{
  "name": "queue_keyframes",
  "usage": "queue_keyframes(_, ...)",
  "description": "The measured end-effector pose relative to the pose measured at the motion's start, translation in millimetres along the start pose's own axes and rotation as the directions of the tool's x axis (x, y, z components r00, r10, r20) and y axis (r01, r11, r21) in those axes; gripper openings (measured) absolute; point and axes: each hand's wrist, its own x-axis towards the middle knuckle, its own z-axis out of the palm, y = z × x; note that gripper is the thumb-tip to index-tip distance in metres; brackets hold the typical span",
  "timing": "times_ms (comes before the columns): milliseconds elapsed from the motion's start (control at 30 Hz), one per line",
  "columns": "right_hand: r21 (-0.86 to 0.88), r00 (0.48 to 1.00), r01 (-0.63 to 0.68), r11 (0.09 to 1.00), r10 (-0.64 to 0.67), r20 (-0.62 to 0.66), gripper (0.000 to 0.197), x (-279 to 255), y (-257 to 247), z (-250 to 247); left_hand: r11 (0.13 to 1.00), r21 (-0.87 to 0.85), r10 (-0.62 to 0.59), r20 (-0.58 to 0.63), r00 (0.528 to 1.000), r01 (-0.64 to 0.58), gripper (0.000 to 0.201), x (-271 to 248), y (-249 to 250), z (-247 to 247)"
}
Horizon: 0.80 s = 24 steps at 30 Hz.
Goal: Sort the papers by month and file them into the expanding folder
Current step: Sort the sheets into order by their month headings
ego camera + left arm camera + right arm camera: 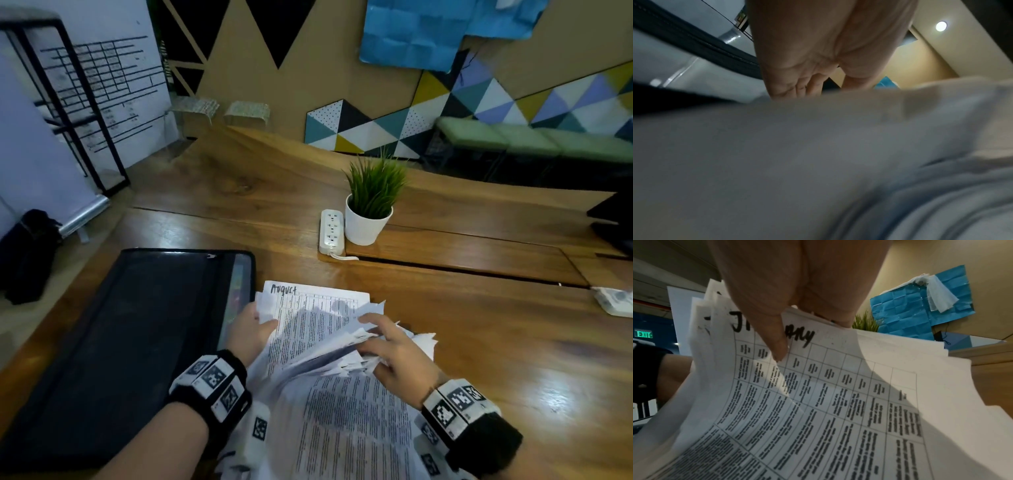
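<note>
1. The papers [329, 346] are a loose, messy stack of white sheets with small black print in boxes. They lie on the wooden table, just right of the folder.
2. One flat sheet [318, 301] has "August" written on top by hand.
3. Another sheet [818, 394] is bent up – its top word starts with "J".
4. The expanding folder [130, 342] is black, flat – zipped along one edge.

"August" is handwritten atop the far sheet [317, 291]. In the right wrist view, a sheet [818, 386] heading reads "J…", then unclear letters, partly covered. A green sign [643, 334] says "EXIT".
</note>
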Motion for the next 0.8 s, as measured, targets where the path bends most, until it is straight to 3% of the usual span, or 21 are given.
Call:
queue_keyframes(67, 0.009, 1.000, -0.003, 1.000, 0.003, 0.005, 0.039, 0, -1, -1, 0.998, -0.056, 0.000, -0.026, 1.000, -0.002, 0.031, 0, 1, -1)
queue_keyframes(133, 0.000, 1.000, -0.027, 1.000, 0.027, 0.017, 0.038, 0, -4, -4, 0.994, -0.065, 0.079, -0.102, 0.992, -0.086, 0.005, -3, 7, -2)
queue_keyframes(200, -0.025, 0.999, -0.035, 0.999, 0.036, 0.022, 0.039, 2, -5, -6, 0.978, -0.086, 0.178, -0.114, 0.977, -0.188, 0.030, -7, 10, -3)
queue_keyframes(267, -0.036, 0.999, -0.029, 0.999, 0.030, 0.027, 0.039, 4, -4, -7, 0.962, -0.167, 0.214, -0.045, 0.976, -0.218, 0.034, -14, 13, -3)
queue_keyframes(367, -0.030, 0.998, -0.034, 0.999, 0.035, 0.051, 0.035, 11, -2, -7, 0.925, -0.329, 0.238, 0.113, 0.965, -0.190, 0.022, -27, 19, 0)
queue_keyframes(467, -0.032, 0.999, 0.030, 0.999, -0.030, 0.010, 0.037, 18, 0, -6, 0.920, -0.325, 0.320, 0.294, 0.901, -0.220, 0.016, -39, 28, 1)
queue_keyframes(567, -0.125, 0.988, 0.083, 0.989, -0.097, -0.116, 0.044, 19, 4, -2, 0.937, -0.327, 0.260, 0.412, 0.873, -0.125, 0.019, -42, 29, -1)
queue_keyframes(600, -0.165, 0.981, 0.082, 0.983, -0.108, -0.160, 0.046, 19, 5, -2, 0.942, -0.315, 0.237, 0.375, 0.896, -0.117, 0.020, -41, 28, -2)
queue_keyframes(700, -0.167, 0.972, 0.085, 0.982, -0.118, -0.201, 0.053, 15, 6, 1, 0.968, -0.201, 0.169, 0.069, 0.983, -0.152, 0.031, -23, 16, 3)
queue_keyframes(733, -0.130, 0.976, 0.082, 0.988, -0.106, -0.192, 0.053, 13, 7, 2, 0.984, -0.133, 0.124, 0.018, 0.992, -0.120, 0.038, -18, 14, 5)
queue_keyframes(800, -0.025, 0.989, 0.041, 0.999, -0.045, -0.141, 0.044, 9, 8, 5, 0.998, -0.012, 0.058, 0.033, 0.998, -0.057, 0.042, -11, 7, 10)
